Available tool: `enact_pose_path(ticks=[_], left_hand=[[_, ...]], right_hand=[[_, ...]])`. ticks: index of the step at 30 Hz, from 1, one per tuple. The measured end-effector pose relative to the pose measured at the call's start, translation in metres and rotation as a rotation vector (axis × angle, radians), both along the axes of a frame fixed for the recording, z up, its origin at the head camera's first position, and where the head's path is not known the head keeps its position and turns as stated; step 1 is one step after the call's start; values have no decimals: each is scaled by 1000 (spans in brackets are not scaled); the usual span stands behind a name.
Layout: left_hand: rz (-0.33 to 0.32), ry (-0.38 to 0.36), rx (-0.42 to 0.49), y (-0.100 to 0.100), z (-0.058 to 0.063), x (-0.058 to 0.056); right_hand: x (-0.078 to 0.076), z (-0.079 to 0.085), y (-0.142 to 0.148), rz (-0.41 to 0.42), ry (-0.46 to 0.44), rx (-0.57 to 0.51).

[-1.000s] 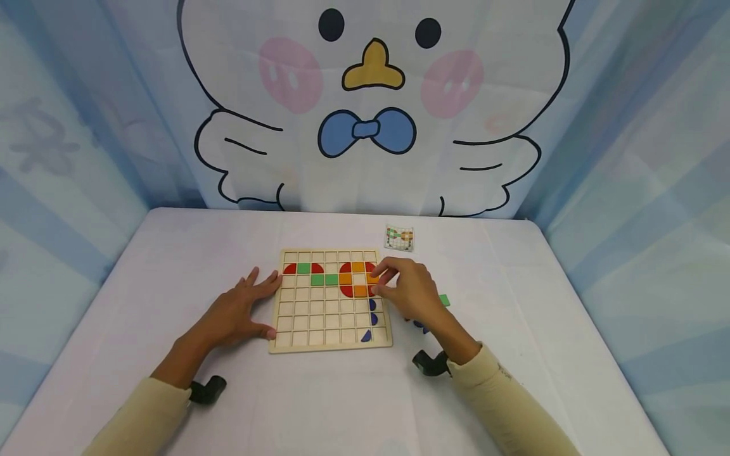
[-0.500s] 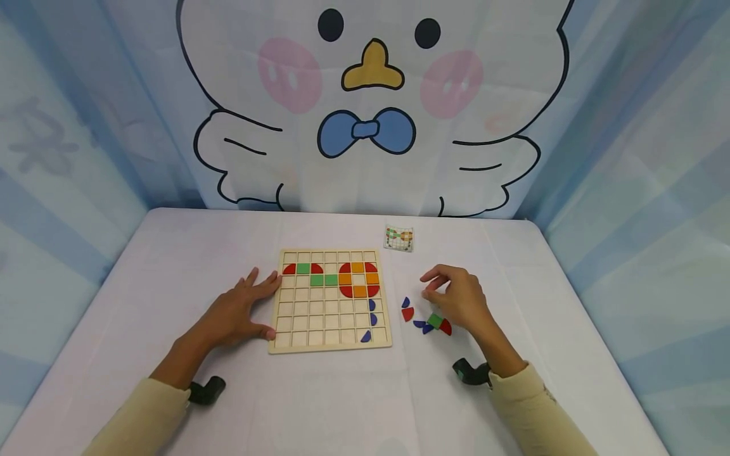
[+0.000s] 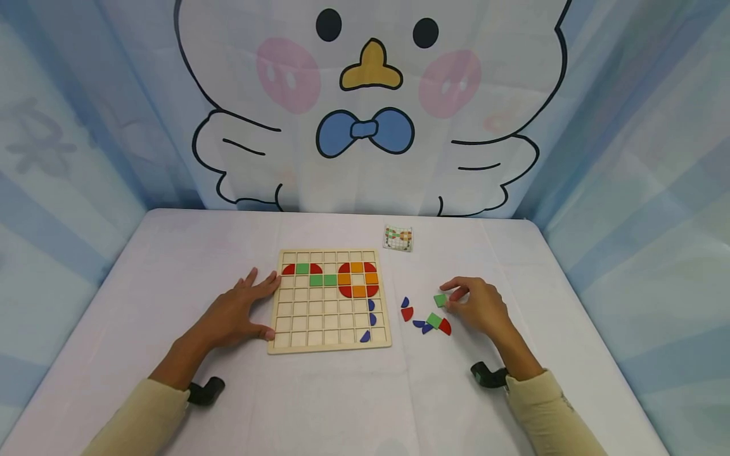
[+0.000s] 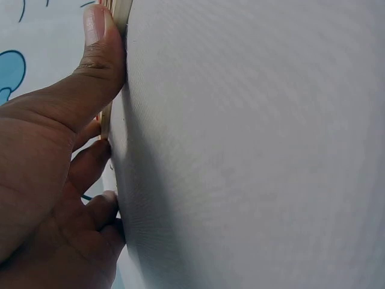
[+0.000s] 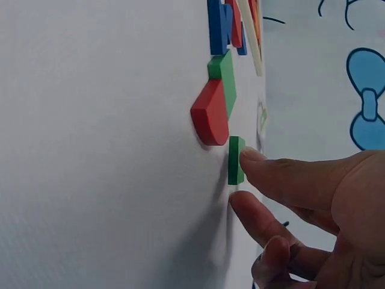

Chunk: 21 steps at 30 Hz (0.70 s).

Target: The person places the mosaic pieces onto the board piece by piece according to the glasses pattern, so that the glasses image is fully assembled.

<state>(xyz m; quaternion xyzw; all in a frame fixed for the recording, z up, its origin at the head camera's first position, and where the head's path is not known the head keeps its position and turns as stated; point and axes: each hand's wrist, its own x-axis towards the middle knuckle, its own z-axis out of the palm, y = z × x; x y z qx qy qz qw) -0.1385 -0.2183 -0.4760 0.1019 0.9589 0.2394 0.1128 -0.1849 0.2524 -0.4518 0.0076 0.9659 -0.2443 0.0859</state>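
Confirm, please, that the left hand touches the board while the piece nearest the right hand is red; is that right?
The piece nearest the right hand is green, not red, as the right wrist view shows; the left hand does touch the board.

The board is pale tan and gridded, the tiles red, green, orange or blue, the table white.

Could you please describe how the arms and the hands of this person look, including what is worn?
The left hand and right hand wear no gloves. Light beige sleeves end short of both wrists; the right one shows small darker marks near its end. A black, bent device sits at each wrist. No cable is visible.
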Motion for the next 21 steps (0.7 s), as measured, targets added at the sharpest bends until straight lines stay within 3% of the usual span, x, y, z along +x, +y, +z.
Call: enact_pose_path(ticks=[9, 21], left_hand=[[6, 0, 13, -1, 2, 1], [8, -1, 8, -1, 0, 0]], right_hand=[[-3, -4, -7, 11, -1, 18], [-5, -3, -31, 3, 47, -64]])
